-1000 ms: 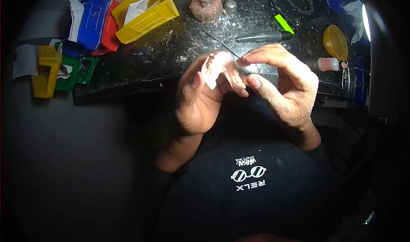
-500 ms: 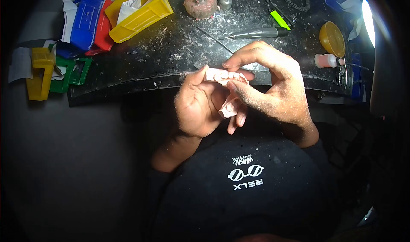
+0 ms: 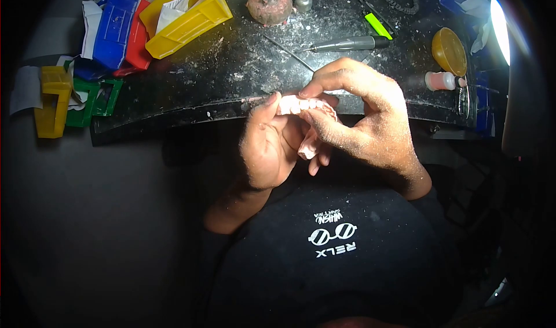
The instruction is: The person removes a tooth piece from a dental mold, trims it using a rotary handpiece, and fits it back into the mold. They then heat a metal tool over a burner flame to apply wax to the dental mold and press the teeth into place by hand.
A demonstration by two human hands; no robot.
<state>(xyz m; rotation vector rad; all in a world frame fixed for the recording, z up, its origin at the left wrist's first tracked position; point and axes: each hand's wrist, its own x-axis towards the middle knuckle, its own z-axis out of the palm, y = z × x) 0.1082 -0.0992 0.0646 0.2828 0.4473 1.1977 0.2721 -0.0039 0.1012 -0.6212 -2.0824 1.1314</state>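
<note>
A pale pink dental model [image 3: 308, 149], curved like a jaw with a row of teeth along its upper edge, is held between both hands in front of the bench edge. My left hand [image 3: 267, 145] grips it from the left, thumb at its upper left end and some fingers beneath. From the right, my right hand [image 3: 370, 116] pinches it, with the thumb across the inner side and the index finger at the far edge. Both hands are dusted with white powder. The thumb covers the middle of the model.
A grey handpiece [image 3: 350, 44] and a thin metal rod [image 3: 288, 52] lie on the dusty black bench [image 3: 191, 84]. Behind stands a burner [image 3: 270, 4] with an orange flame. Bins, including a yellow bin [image 3: 188, 29], stand left; a yellow bowl [image 3: 449, 51] and small bottle [image 3: 440, 81] sit right.
The dental model has tilted slightly in my hands, so its lower end shows less face. My right thumb has slid left across it.
</note>
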